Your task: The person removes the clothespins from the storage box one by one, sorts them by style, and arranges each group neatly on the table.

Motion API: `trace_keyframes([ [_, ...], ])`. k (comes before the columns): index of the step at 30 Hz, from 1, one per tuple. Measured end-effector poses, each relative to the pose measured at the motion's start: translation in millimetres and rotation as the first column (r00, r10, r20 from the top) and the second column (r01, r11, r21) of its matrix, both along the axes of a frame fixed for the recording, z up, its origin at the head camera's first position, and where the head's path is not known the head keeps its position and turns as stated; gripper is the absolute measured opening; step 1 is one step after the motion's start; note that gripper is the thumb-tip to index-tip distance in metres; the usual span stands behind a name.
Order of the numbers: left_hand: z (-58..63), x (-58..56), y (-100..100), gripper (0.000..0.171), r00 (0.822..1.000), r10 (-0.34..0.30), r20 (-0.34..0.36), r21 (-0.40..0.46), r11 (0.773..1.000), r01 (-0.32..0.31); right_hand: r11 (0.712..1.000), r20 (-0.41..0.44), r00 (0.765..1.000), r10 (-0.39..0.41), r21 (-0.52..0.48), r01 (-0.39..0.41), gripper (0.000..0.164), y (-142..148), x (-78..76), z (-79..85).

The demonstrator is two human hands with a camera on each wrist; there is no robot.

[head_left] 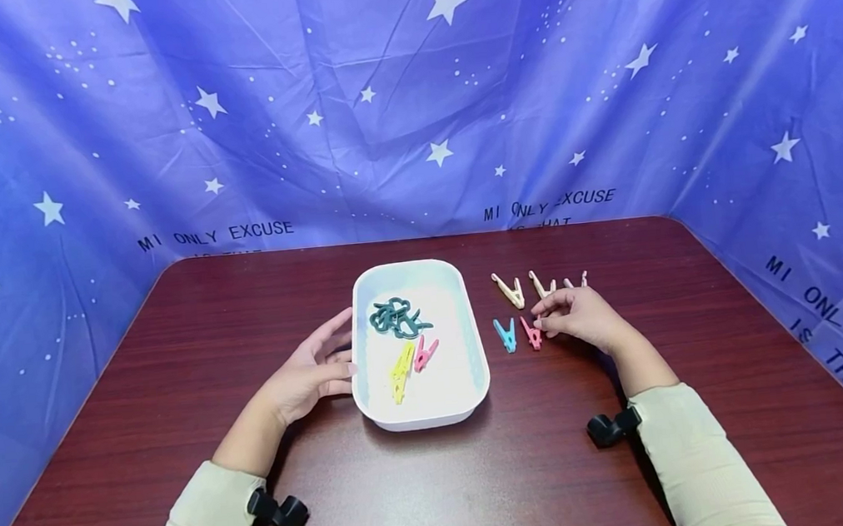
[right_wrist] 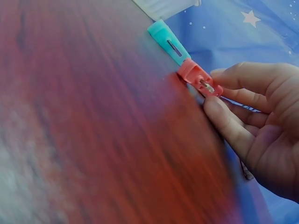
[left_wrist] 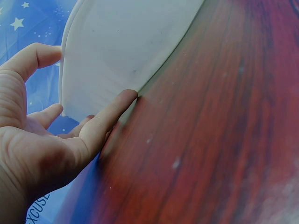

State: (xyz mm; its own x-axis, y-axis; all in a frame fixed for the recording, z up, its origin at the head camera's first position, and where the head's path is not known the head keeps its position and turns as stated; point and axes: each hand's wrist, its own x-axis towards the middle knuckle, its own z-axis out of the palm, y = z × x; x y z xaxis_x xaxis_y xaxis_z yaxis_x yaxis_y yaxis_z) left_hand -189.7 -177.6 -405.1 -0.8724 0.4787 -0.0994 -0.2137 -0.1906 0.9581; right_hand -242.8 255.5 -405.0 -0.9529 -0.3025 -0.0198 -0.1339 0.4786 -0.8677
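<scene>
The red clip [head_left: 533, 335] lies on the table [head_left: 442, 495] to the right of the white tray [head_left: 455, 389], at the fingertips of the right hand [head_left: 583, 316]; the right-hand thumb and index finger pinch its end. The left hand [head_left: 307, 381] is positioned at the left wall of the tray, fingers extended and spread, touching the wall without clenching. The tray therefore stands between the left hand and the red clip. Quantities are as follows. Tray: one. Loose clips to the right of the tray: five, comprising the red clip, one blue clip [head_left: 506, 337] between it and the tray, two cream clips [head_left: 517, 298] in a farther row, and one pale clip [head_left: 583, 280] at the end of that row farthest from the tray, partly hidden by the right hand. Inside the tray: one pink clip [head_left: 424, 355], yellow clips [head_left: 401, 373] and dark green clips [head_left: 393, 314]; the yellow and green pieces overlap, so their exact counts cannot be determined.
</scene>
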Motion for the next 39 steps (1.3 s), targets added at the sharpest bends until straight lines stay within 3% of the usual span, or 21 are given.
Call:
trace_keyframes([
  [7, -0.6, -0.5, 0, 0.093, 1.000, -0.001, -0.006, -0.004, 1.000, 0.001, 0.997, -0.014, 1.000, -0.006, 0.071, 0.007, 0.022, -10, 11.3, 21.6],
  [14, 0.0, -0.5, 0, 0.092, 1.000, 0.005, 0.003, -0.004, 1.000, -0.005, 0.997, -0.028, 0.999, -0.018, 0.076, 0.020, 0.024, -4, 1.4, 5.4],
  [19, 0.8, -0.1, 0, 0.092, 1.000, 0.007, 0.006, -0.004, 1.000, -0.007, 0.998, -0.062, 0.998, -0.033, 0.043, 0.036, 0.026, -3, 1.0, 7.1],
  [28, 0.8, -1.0, -1, 0.092, 1.000, 0.004, -0.003, -0.003, 1.000, -0.004, 1.000, -0.182, 0.983, -0.009, 0.003, 0.010, 0.023, -16, 4.5, 26.5],
  [39, -0.3, -0.9, 0, 0.093, 1.000, 0.006, 0.015, 0.000, 1.000, -0.006, 0.998, -0.217, 0.974, 0.064, 0.029, -0.059, 0.021, -45, 6.8, 53.9],
])
